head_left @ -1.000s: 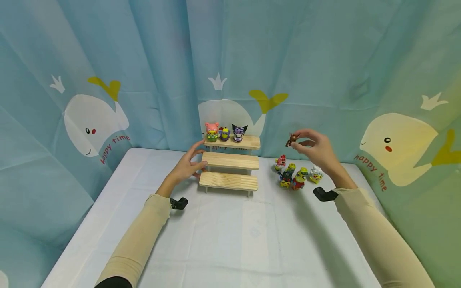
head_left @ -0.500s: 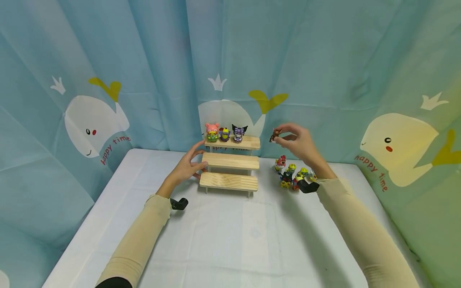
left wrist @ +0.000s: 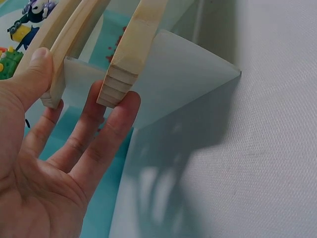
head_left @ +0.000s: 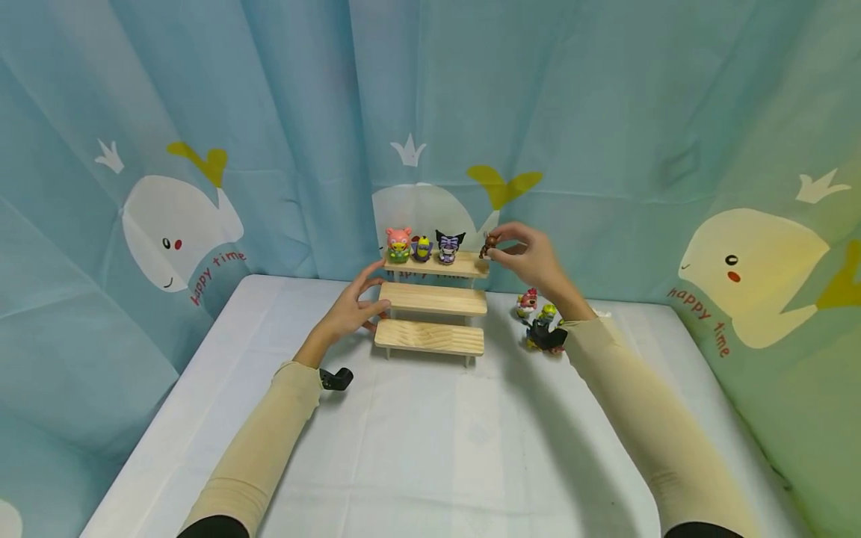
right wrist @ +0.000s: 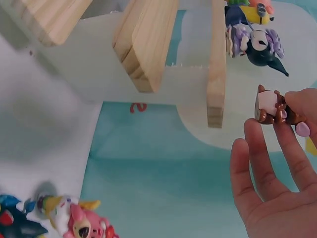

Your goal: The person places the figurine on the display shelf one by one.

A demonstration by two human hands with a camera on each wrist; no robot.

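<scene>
A three-tier wooden display stand [head_left: 432, 299] stands at the back of the table. My left hand [head_left: 346, 308] holds its left end, thumb on one board and fingertips against the board ends in the left wrist view. My right hand [head_left: 528, 258] pinches a small brown figurine [right wrist: 270, 105] between thumb and fingers at the right end of the top tier. In the right wrist view the figurine is tipped sideways, just off the board's end. On that tier stand a pink figurine [head_left: 398, 245], a yellow-and-purple one [head_left: 422, 249] and a purple one with black ears [head_left: 448, 246].
Several more figurines stand on the table below my right forearm, partly hidden by it, among them a red-and-white one [head_left: 528, 302]. A blue curtain [head_left: 303, 149] with printed whales hangs right behind the stand and along both sides.
My right hand has carried the brown figurine left, from above the figurine group to the top tier's right end. My left hand has stayed on the stand.
</scene>
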